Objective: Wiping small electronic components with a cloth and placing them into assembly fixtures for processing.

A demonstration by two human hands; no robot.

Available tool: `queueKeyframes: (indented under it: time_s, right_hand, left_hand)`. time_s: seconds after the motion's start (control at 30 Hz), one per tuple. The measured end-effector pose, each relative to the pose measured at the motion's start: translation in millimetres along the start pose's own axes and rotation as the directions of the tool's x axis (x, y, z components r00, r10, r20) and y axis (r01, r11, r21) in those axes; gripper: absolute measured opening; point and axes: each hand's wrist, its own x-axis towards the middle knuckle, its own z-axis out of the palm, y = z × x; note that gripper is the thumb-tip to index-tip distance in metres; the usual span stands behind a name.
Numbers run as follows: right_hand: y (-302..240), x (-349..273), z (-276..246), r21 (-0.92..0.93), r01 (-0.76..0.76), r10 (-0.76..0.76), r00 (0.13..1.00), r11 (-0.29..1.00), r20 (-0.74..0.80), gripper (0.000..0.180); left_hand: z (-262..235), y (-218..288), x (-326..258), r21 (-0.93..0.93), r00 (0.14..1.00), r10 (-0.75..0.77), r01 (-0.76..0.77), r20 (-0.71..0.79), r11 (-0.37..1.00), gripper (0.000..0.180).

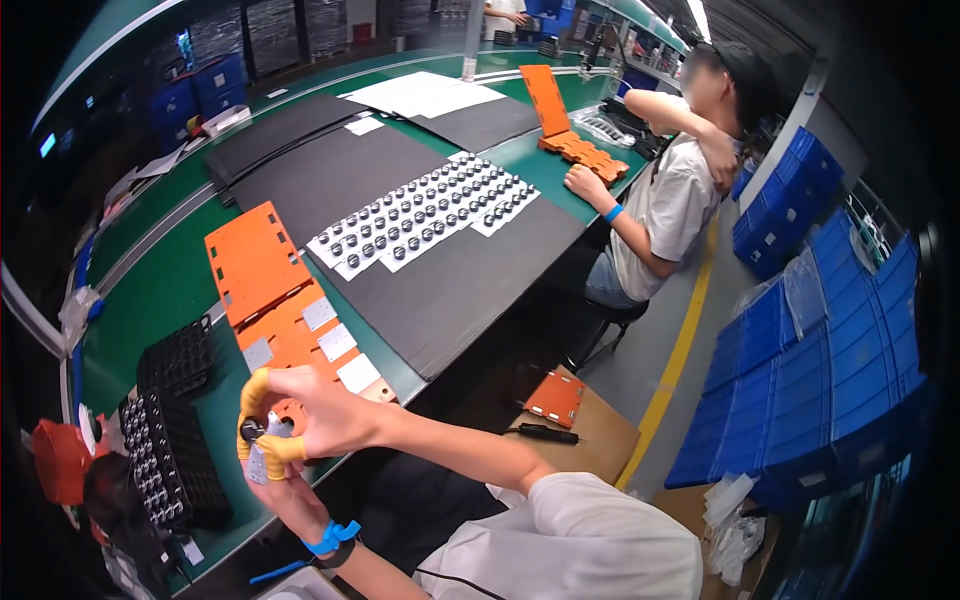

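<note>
Both hands' fingers (262, 447) pinch a small grey plate (258, 462), long axis roughly upright.

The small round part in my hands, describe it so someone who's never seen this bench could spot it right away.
Start at the green workbench and follow its near edge to the two hands raised just above it, fingers capped in yellow cots. Pinched between them is the small dark round part against a small grey square plate. Unlike similar parts in the black tray beside it, it is held up.

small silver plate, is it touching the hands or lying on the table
Touching. In the head view the small silver plate is pinched between the yellow-capped fingertips of the left hand and the right hand, lifted above the green table.
</note>
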Motion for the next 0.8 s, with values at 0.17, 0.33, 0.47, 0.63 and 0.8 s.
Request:
queueKeyframes:
  time_s: [0.17,0.33,0.47,0.63,0.8]
  right_hand:
    - [-13,-25,-21,0.141,-0.098,0.110,0.991,0.985,-0.081,0.040]
    - [-14,-41,-36,-0.008,0.005,-0.007,0.985,1.000,-0.173,0.035]
    - [-10,-50,-40,-0.069,0.017,-0.029,0.983,0.997,-0.182,0.033]
    - [1,-45,-50,-0.106,-0.005,-0.018,0.977,0.994,-0.213,0.032]
    - [7,-54,-54,0.140,-0.189,0.220,0.939,0.972,-0.265,0.038]
  left_hand:
    - [49,10,-5,0.060,0.996,-0.027,0.022,0.088,0.998,0.059]
    - [65,0,-9,0.096,0.989,-0.073,0.061,0.129,0.994,0.071]
    - [78,-5,-8,0.133,0.988,-0.015,-0.005,0.153,0.991,0.062]
    - [68,-17,0,0.204,0.986,-0.069,0.036,0.154,0.978,0.078]
    - [79,-12,5,0.202,0.986,-0.092,0.063,0.138,0.977,0.064]
